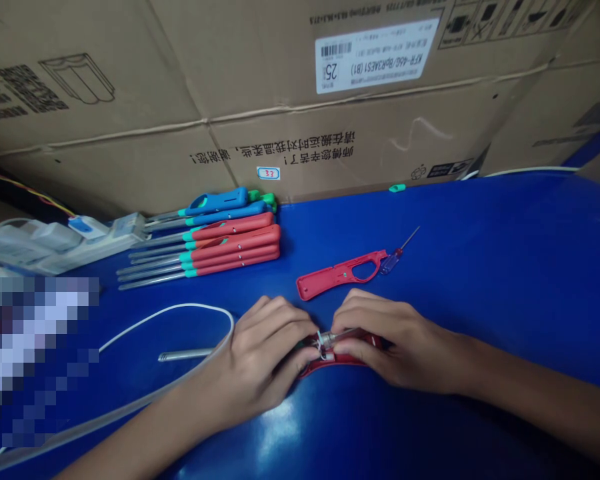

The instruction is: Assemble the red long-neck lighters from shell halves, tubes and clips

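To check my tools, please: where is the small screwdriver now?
In the head view, the small screwdriver lies on the blue bench right of centre, beside the end of the red plastic shell, above the right hand.

"25" and "KFR-46G" on a white carton label [377,55]

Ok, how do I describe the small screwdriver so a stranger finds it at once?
On the blue table, above the left hand and right hand, lies a red plastic shell. The small screwdriver touches its right end; its clear grip sets it apart from the long red tools.
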A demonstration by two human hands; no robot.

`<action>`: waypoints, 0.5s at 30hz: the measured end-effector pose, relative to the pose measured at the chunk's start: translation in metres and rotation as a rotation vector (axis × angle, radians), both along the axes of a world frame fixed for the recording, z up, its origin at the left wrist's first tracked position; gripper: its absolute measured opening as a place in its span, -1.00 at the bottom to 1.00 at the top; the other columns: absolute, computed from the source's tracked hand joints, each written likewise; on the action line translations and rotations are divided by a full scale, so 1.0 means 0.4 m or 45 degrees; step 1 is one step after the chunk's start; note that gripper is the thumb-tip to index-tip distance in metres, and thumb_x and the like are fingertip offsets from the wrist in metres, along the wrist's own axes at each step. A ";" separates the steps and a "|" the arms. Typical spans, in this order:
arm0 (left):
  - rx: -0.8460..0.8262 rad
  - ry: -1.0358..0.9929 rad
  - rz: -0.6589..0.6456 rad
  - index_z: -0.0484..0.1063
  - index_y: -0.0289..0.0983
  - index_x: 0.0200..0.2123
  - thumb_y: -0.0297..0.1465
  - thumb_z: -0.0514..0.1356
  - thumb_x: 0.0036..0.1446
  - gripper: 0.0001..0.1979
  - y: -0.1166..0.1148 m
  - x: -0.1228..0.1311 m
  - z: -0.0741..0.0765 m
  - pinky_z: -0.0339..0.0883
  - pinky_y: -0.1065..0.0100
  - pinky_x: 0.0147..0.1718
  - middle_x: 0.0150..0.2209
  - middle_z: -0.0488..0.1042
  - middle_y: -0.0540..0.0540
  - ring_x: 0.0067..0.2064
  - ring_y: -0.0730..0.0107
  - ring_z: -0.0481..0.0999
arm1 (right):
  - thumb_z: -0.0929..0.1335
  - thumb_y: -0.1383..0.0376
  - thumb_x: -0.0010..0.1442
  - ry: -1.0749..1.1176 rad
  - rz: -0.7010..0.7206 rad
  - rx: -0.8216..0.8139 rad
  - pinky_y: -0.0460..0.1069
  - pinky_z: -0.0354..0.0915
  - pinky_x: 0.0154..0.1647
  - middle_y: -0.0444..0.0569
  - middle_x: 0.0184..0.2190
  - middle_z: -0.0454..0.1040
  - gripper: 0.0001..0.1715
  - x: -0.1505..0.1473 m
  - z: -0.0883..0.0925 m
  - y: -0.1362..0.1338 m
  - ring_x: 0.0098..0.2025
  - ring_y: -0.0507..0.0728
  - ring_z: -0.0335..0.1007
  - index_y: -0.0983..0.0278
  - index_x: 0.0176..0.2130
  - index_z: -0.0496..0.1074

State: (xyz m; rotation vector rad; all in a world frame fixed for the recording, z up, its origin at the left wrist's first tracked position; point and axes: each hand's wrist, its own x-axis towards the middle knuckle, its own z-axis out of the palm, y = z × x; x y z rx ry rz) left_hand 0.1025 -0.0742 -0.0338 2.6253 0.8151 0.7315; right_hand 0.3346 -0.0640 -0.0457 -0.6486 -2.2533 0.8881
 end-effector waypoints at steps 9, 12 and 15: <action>0.028 -0.006 0.001 0.40 -0.34 -0.11 -0.49 0.19 0.21 -0.83 -0.001 0.003 0.005 0.32 0.22 -0.25 -0.25 0.52 -0.14 -0.24 0.31 0.45 | 0.28 0.41 0.28 -0.006 -0.004 -0.017 -0.04 0.31 -0.19 -0.04 -0.33 0.45 -0.90 -0.003 0.006 0.000 -0.23 0.05 0.31 0.30 -0.26 0.41; 0.028 0.000 0.001 0.40 -0.34 -0.12 -0.49 0.19 0.21 -0.84 0.000 0.003 0.004 0.32 0.23 -0.25 -0.25 0.52 -0.13 -0.24 0.32 0.45 | 0.29 0.42 0.27 -0.008 -0.002 -0.020 -0.05 0.30 -0.18 -0.04 -0.33 0.45 -0.91 -0.002 0.006 -0.001 -0.24 0.04 0.31 0.32 -0.26 0.41; 0.026 0.011 0.002 0.40 -0.34 -0.12 -0.48 0.19 0.21 -0.84 0.000 0.002 0.003 0.32 0.23 -0.25 -0.25 0.52 -0.13 -0.25 0.32 0.45 | 0.30 0.42 0.27 -0.006 -0.006 -0.024 -0.05 0.29 -0.18 -0.03 -0.33 0.45 -0.92 -0.003 0.005 -0.001 -0.24 0.04 0.31 0.33 -0.26 0.41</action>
